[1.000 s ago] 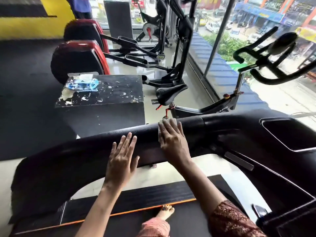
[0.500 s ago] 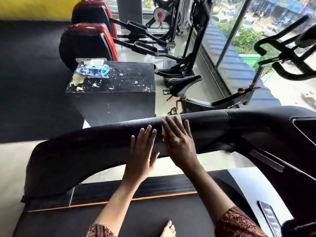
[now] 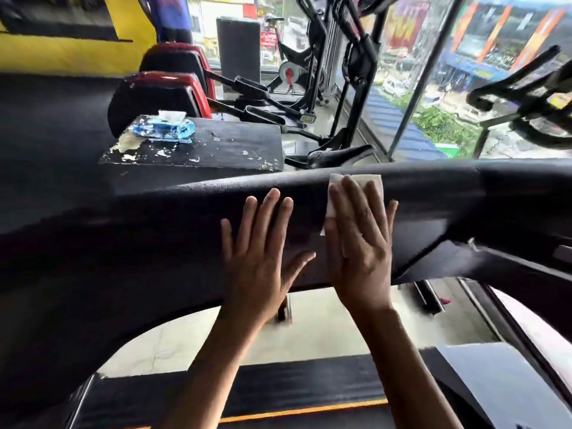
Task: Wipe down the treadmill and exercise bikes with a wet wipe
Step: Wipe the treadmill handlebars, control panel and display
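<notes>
The treadmill's wide black handrail [image 3: 139, 230] curves across the middle of the view. My right hand [image 3: 360, 243] lies flat on it with straight fingers and presses a white wet wipe [image 3: 374, 184] against the rail; the wipe shows above and left of my fingers. Just to the left, my left hand [image 3: 258, 252] rests flat on the same rail with spread fingers and holds nothing. Below the rail runs the treadmill belt [image 3: 309, 394]. An exercise bike's black saddle [image 3: 340, 156] shows behind the rail, and its handlebars [image 3: 526, 103] at the far right.
A black box [image 3: 216, 144] with chipped paint stands behind the rail and carries a blue pack of wet wipes [image 3: 162, 130]. Red and black elliptical machines [image 3: 167, 88] stand further back. A glass wall [image 3: 433, 72] runs along the right. A person [image 3: 170, 17] stands far back.
Both hands have stayed flat on the rail, side by side. More of the white wipe now shows under my right hand. The view has tilted up and come closer to the rail.
</notes>
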Demonstrator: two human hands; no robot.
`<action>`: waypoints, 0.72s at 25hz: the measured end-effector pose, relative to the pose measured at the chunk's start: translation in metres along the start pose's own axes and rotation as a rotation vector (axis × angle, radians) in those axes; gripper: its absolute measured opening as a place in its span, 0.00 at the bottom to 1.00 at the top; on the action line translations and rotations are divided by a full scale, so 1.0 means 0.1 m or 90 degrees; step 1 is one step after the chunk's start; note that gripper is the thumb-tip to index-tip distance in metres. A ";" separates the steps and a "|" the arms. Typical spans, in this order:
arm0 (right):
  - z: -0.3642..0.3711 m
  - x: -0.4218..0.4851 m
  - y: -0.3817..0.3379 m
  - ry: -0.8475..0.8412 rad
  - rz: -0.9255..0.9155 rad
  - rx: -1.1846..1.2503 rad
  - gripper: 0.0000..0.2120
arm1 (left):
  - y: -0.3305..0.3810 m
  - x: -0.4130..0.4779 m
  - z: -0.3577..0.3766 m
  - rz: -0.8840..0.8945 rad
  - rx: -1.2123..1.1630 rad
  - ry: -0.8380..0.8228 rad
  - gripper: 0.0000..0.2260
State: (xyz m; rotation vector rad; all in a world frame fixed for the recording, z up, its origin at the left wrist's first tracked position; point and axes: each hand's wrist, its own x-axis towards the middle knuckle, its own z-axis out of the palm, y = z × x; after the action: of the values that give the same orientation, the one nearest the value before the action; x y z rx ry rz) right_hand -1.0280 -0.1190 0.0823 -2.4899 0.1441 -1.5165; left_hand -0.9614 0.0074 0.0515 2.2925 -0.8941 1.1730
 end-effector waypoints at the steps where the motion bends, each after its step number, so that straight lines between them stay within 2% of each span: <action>1: 0.06 -0.02 0.04 0.039 -0.020 -0.002 0.17 | 0.00 -0.01 0.06 0.001 0.006 0.037 0.33; 5: 0.31 -0.11 0.20 0.168 -0.096 0.008 0.18 | -0.07 -0.02 0.29 0.041 0.036 0.182 0.32; 8: 0.46 -0.21 0.31 0.223 -0.117 0.006 0.19 | -0.10 0.03 0.38 0.064 0.052 0.253 0.32; 12: 0.78 -1.02 0.56 0.193 -0.103 -0.043 0.21 | -0.08 -0.01 0.45 0.072 0.061 0.286 0.32; 15: 0.72 -1.29 0.89 0.194 -0.053 -0.106 0.23 | -0.03 -0.07 0.47 0.087 0.039 0.278 0.32; 18: 0.47 -0.82 0.91 0.253 0.110 -0.039 0.25 | 0.14 -0.14 0.51 0.131 0.008 0.253 0.30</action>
State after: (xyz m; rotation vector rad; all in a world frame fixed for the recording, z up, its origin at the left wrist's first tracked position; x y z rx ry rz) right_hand -1.0216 -0.1850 -0.0309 -2.1214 0.4636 -1.9317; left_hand -0.9486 -0.0290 0.0119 1.9074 -0.9798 1.6507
